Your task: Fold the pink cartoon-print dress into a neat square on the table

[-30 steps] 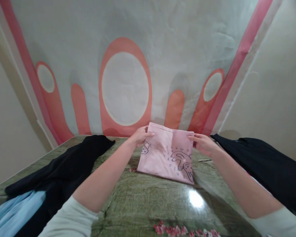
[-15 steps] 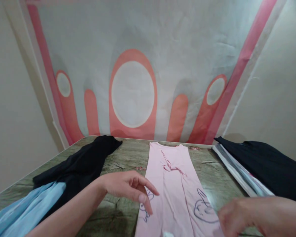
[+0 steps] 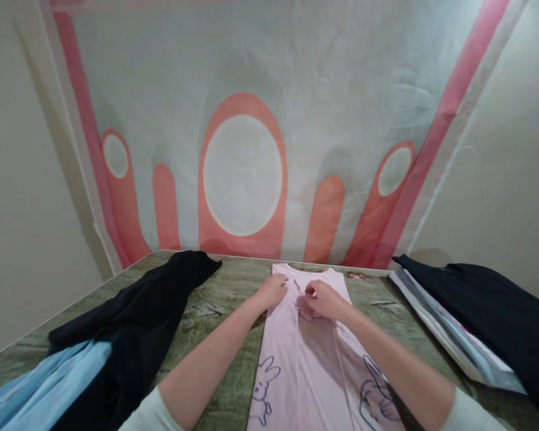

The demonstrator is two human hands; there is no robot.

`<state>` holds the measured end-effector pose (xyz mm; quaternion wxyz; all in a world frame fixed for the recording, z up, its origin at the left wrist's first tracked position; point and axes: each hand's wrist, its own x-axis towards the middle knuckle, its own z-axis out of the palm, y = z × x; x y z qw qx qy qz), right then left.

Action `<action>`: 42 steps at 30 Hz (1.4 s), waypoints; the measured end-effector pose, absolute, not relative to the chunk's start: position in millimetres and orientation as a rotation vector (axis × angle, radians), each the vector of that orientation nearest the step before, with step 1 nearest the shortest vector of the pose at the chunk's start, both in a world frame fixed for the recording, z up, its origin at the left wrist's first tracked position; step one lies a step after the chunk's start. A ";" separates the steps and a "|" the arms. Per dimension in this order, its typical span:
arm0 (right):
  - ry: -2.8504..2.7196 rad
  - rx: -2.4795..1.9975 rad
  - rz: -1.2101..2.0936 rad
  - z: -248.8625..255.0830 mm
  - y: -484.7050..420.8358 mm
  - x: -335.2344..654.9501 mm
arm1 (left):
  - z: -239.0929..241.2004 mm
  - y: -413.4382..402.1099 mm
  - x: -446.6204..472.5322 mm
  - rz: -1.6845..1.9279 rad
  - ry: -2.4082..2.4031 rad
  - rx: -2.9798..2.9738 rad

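While hands (image 3: 272, 292) (image 3: 323, 299) partly hide it, the pink garment (image 3: 317, 374) is cropped below.

Garment, pink (image 3: 314, 365), 1: laid lengthwise, neckline at far end; 2 line-drawn rabbits (image 3: 263, 392) in view. Left hand (image 3: 272, 291): on its upper left edge. Right hand (image 3: 324, 298): fingers curled at a bunched fold below the neckline. Table (image 3: 220, 371): wood-patterned. At left: black garment (image 3: 161, 308), light-blue cloth (image 3: 49, 377) touching it. At right: 1 pile of folded clothes (image 3: 449, 332), black on top. Wall covering (image 3: 341, 90): 5 coral shapes, 3 bearing pale ovals.
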<state>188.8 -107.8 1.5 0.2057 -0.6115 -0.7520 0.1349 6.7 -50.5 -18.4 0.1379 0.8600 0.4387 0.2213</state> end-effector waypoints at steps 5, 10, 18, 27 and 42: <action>-2.009 -1.770 0.189 -18.7 -102.8 177.6 | -38.8 -57.5 18.6 0.627 1.154 2.676; -1.991 -1.819 0.128 -23.6 -101.1 181.7 | -43.4 -65.1 19.1 0.514 1.187 2.772; -1.898 -1.752 0.169 -30.6 -93.5 190.6 | -20.0 -91.1 29.0 0.552 1.319 2.736; -1.348 -1.494 0.674 -32.0 -82.7 217.9 | -8.8 -116.9 50.4 0.554 1.206 2.695; -1.234 -1.394 0.712 -23.7 -89.7 214.9 | -16.6 -102.8 47.7 0.639 1.298 2.601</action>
